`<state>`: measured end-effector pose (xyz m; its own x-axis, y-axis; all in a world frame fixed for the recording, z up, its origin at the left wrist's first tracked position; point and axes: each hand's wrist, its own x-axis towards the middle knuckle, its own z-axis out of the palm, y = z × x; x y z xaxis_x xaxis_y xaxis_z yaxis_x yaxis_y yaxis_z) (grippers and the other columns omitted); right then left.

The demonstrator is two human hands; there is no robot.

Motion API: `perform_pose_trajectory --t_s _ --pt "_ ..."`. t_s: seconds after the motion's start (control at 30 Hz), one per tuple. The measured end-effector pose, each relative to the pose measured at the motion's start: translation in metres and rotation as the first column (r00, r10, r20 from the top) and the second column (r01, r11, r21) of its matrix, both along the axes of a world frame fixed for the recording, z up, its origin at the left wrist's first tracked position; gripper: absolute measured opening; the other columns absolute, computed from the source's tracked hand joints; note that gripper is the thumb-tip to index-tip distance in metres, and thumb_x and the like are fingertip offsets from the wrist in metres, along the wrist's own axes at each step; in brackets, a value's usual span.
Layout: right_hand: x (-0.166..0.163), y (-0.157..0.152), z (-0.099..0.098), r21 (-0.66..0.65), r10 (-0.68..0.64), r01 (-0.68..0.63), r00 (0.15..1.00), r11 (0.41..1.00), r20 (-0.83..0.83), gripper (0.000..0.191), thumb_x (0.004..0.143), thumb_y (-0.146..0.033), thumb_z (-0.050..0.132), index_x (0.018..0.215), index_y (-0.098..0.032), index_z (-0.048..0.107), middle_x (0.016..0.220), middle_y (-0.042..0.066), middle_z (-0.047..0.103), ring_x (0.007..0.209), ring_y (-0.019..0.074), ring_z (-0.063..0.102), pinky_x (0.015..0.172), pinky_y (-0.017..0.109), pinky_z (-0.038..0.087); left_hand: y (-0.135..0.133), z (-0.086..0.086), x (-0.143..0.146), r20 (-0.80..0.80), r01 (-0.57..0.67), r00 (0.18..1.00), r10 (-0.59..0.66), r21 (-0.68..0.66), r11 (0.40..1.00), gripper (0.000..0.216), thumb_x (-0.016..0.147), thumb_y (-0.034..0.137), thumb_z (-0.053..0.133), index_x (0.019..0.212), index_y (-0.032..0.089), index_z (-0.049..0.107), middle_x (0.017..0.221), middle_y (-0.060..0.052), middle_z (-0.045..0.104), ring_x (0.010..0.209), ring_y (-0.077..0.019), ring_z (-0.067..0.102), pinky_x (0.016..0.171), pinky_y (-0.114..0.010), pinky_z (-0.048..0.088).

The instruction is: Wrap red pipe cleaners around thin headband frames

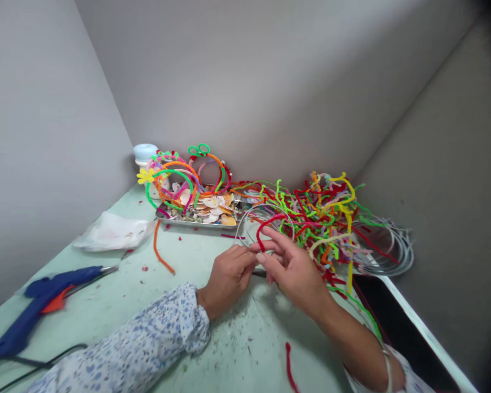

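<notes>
My left hand [229, 275] and my right hand [292, 267] meet over the green table, both pinched on a thin metal headband [251, 215] that arches up in front of them. A red pipe cleaner [268, 224] curls along the headband just above my right fingers, which pinch its lower end against the band. The left fingers are curled round the band's other end. Right behind the hands lies a big tangle of coloured pipe cleaners [323, 218].
A metal tray [196, 221] of shells and wrapped headbands [180, 180] stands at the back. A blue glue gun [45, 297] lies front left, a plastic bag [112, 232] beyond it. Bare headbands [393, 251] are stacked right. Loose orange [161, 256] and red [289, 368] pipe cleaners lie about.
</notes>
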<state>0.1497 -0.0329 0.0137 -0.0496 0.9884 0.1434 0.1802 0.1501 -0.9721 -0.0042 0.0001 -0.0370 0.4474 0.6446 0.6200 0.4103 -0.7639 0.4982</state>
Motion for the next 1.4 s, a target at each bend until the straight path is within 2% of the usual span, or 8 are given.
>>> perform_pose_trajectory --t_s 0.13,0.2,0.3,0.4,0.53,0.63,0.97,1.4 --pt "0.000 -0.007 0.005 0.277 0.002 -0.110 0.932 0.955 0.362 0.025 0.083 -0.031 0.065 0.106 -0.025 0.070 0.081 0.005 0.070 0.065 0.0178 0.060 0.065 0.032 0.051 0.002 -0.007 0.000 0.046 0.036 0.998 -0.036 -0.013 0.999 0.019 0.090 0.017 0.046 0.094 0.018 0.065 0.087 -0.007 0.066 0.081 -0.0176 0.056 0.072 -0.030 0.046" --pt "0.000 -0.009 0.007 0.378 0.030 -0.220 0.893 0.900 0.449 0.017 0.084 -0.025 0.062 0.098 -0.026 0.072 0.090 0.006 0.071 0.083 0.0216 0.064 0.078 0.036 0.051 0.002 -0.007 0.000 0.060 0.036 0.998 -0.035 -0.028 0.999 0.018 0.089 0.021 0.048 0.089 0.018 0.066 0.082 -0.006 0.065 0.077 -0.0174 0.056 0.070 -0.029 0.046" --pt "0.003 -0.008 0.009 0.472 0.023 -0.233 0.912 0.850 0.409 0.024 0.086 -0.017 0.058 0.105 -0.028 0.069 0.102 0.005 0.070 0.096 0.0209 0.063 0.086 0.035 0.049 0.002 -0.004 0.001 0.062 -0.003 0.998 0.006 -0.049 0.999 0.020 0.091 0.023 0.047 0.087 0.018 0.066 0.075 -0.004 0.063 0.073 -0.0169 0.056 0.068 -0.028 0.045" --pt "0.009 -0.002 0.006 0.532 -0.113 -0.080 0.940 0.843 0.321 0.022 0.085 -0.019 0.060 0.104 -0.027 0.068 0.099 0.005 0.068 0.095 0.0211 0.063 0.086 0.035 0.049 0.002 -0.001 0.001 0.097 -0.039 0.994 0.047 -0.090 0.995 0.019 0.092 0.021 0.048 0.098 0.019 0.066 0.082 -0.005 0.066 0.079 -0.0167 0.058 0.074 -0.029 0.045" --pt "0.015 0.008 -0.004 0.391 -0.173 0.036 0.931 0.920 0.321 0.029 0.087 -0.025 0.059 0.115 -0.025 0.065 0.104 0.007 0.067 0.083 0.0202 0.064 0.074 0.033 0.051 0.003 -0.001 0.001 0.156 -0.057 0.984 0.081 -0.153 0.987 0.016 0.092 0.021 0.050 0.097 0.018 0.065 0.086 -0.005 0.066 0.082 -0.0163 0.059 0.076 -0.029 0.046" --pt "0.017 0.013 -0.012 0.309 -0.126 0.004 0.919 0.951 0.373 0.030 0.087 -0.025 0.056 0.116 -0.025 0.065 0.107 0.007 0.066 0.075 0.0182 0.063 0.070 0.032 0.051 0.004 -0.001 0.001 0.171 -0.063 0.980 0.099 -0.205 0.977 0.016 0.092 0.021 0.050 0.095 0.018 0.065 0.087 -0.005 0.066 0.082 -0.0164 0.059 0.077 -0.028 0.046" --pt "0.015 0.018 -0.018 0.223 0.001 -0.125 0.874 0.967 0.486 0.024 0.086 -0.018 0.052 0.102 -0.022 0.068 0.097 0.006 0.066 0.079 0.0190 0.062 0.068 0.030 0.048 0.001 0.001 0.001 0.169 -0.011 0.984 0.060 -0.277 0.961 0.015 0.091 0.020 0.048 0.092 0.017 0.063 0.084 -0.004 0.063 0.079 -0.0156 0.057 0.074 -0.027 0.044" --pt "0.016 0.020 -0.022 0.091 0.051 -0.080 0.958 0.993 0.284 0.013 0.089 -0.028 0.053 0.089 -0.022 0.065 0.073 0.000 0.061 0.059 0.0143 0.057 0.058 0.027 0.044 0.002 -0.001 0.001 0.148 0.020 0.988 0.031 -0.329 0.944 0.017 0.091 0.018 0.048 0.093 0.017 0.065 0.084 -0.003 0.063 0.078 -0.0150 0.057 0.073 -0.026 0.043"
